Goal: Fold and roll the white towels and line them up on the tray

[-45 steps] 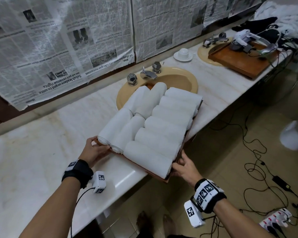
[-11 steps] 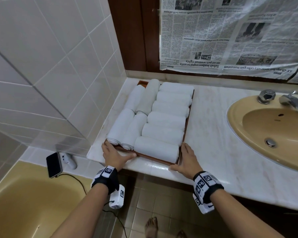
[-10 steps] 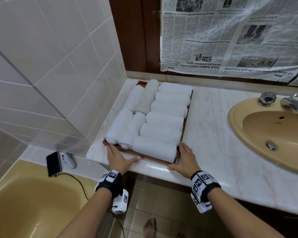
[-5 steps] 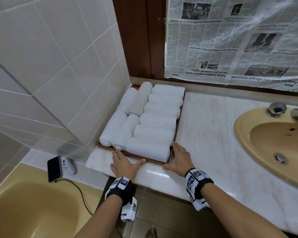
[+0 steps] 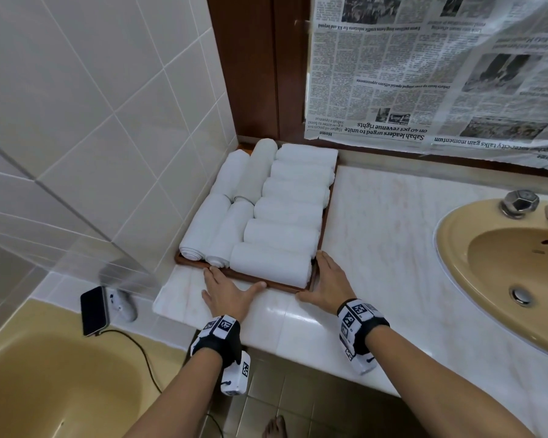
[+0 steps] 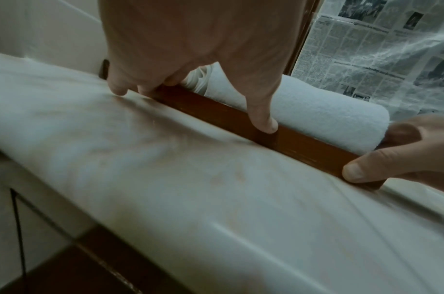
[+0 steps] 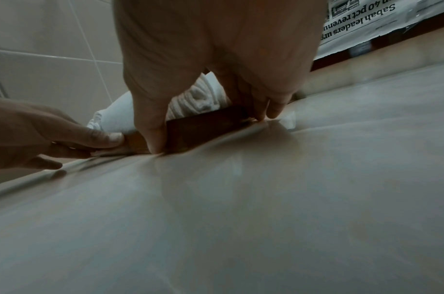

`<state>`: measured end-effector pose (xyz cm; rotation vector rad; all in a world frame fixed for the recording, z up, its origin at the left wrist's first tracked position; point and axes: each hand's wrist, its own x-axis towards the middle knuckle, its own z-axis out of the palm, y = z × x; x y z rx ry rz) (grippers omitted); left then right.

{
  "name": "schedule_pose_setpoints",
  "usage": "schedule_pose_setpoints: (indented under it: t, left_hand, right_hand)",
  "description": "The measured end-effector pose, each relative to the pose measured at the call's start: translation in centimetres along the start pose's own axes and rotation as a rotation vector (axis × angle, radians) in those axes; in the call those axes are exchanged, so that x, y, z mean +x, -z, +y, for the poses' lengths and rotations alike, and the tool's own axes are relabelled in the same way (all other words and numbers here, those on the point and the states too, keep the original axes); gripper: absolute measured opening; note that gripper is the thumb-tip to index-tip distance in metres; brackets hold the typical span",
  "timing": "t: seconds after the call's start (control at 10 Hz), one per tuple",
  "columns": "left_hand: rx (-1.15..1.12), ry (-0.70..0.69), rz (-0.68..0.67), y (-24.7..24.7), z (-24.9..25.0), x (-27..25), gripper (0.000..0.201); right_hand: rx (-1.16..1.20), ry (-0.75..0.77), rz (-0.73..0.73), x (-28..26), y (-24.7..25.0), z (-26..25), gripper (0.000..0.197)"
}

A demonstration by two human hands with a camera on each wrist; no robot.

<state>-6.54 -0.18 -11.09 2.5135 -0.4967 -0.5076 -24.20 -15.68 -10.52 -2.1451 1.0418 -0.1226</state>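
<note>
A brown wooden tray (image 5: 282, 286) packed with several rolled white towels (image 5: 271, 265) lies in the left corner of the marble counter, against the tiled wall. My left hand (image 5: 227, 292) lies flat on the counter, straight fingers and thumb touching the tray's near rim (image 6: 303, 143). My right hand (image 5: 326, 279) is at the near right corner, fingers along the right side and thumb on the near rim. In the left wrist view the nearest towel roll (image 6: 329, 119) sits just behind the rim. The right wrist view shows a roll's spiral end (image 7: 195, 99) above the tray corner (image 7: 203, 127).
The tiled wall (image 5: 124, 137) borders the tray's left side, and a newspaper-covered panel (image 5: 424, 90) stands behind it. A beige sink (image 5: 456, 248) with a chrome tap handle (image 5: 519, 203) lies to the right. Lower left are a beige bathtub (image 5: 60, 390) and a cabled phone (image 5: 94, 311).
The tray went from over the sink to the counter's left corner. Over the last second both hands slid it away from the front edge toward the back wall.
</note>
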Motion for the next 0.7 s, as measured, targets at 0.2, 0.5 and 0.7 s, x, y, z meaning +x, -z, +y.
schedule_pose_setpoints:
  t: [0.2,0.5,0.7]
  left_hand:
    - [-0.003,0.002,0.006,-0.2,-0.2,0.2,0.138]
    - [-0.078,-0.052,-0.007,1.1,-0.1,-1.2,0.124]
    - [-0.188,-0.267,-0.107,0.8,0.9,-4.5,0.087]
  right_hand:
    - [0.004,0.001,0.003,0.3,-0.3,0.5,0.123]
    - [0.03,0.016,-0.008,-1.6,1.1,-1.1,0.106]
    - [0.026,0.038,0.06,-5.4,2.4,-2.4,0.098]
